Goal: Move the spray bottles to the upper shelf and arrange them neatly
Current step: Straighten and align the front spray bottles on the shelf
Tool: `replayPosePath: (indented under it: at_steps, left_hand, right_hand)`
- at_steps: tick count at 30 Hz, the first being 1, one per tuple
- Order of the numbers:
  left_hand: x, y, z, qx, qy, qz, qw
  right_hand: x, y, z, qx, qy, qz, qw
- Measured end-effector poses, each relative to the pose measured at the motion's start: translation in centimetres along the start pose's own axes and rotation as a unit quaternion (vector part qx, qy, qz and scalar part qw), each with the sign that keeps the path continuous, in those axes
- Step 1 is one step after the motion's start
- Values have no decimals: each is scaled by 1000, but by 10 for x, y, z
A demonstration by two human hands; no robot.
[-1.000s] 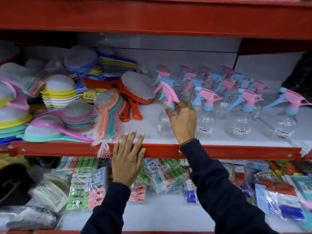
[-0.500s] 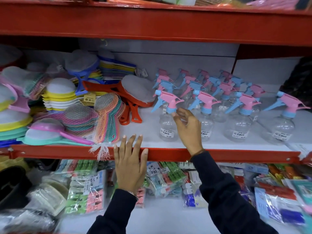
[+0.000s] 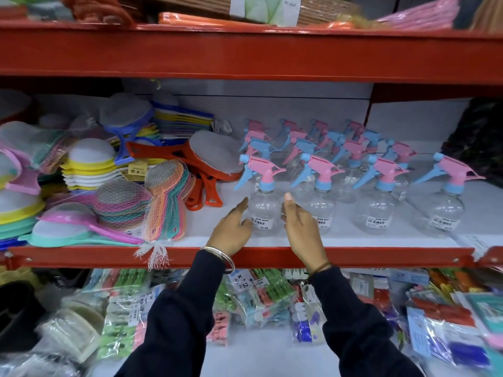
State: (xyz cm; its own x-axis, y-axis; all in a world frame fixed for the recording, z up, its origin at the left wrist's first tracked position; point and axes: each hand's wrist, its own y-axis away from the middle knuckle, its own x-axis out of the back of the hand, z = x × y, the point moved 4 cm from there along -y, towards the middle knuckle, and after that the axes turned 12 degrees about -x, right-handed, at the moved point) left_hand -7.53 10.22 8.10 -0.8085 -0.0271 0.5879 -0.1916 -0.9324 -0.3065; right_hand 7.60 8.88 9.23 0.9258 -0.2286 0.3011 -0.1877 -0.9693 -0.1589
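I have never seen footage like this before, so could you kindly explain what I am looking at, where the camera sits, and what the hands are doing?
There is no machine here: a person wears a wide-angle camera on the head, looking forward and down at their own hands. The view shows red shop shelves. On the white middle shelf stand rows of clear spray bottles with pink and blue triggers; mesh strainers lie to the left. The left hand and right hand are on either side of the front-left spray bottle, fingers open, steadying it rather than lifting it. Packaged goods fill the shelf below.
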Motion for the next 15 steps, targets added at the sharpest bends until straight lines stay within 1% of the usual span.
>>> replayPosePath:
  at_steps: [4,7,9,10,11,12,14,15]
  left_hand:
    - [1,2,2,-8,7,33,999]
    - [0,2,3,-10,14,43,999]
    - [-1,2,0,0,3,50,999]
    - [-2,3,-1,2,-10,66,998]
    - [-4,6,1,-2,-26,101,995]
    - [-6,11,7,-16,-34,155,987]
    - [-12,28,33,-90,-14,280,956]
    - [-17,33,49,-142,2,313,939]
  right_hand:
    - [2,-2,0,8,12,2,1000]
    - [5,-1,-2,19,29,-6,999]
    - [10,2,-4,34,23,-2,999]
    - [15,4,-4,44,6,7,999]
    - [21,7,-3,55,-20,18,998]
    - [30,10,-1,63,-50,36,996]
    - [51,13,9,71,-98,100,988]
    - [63,13,15,71,-113,138,981]
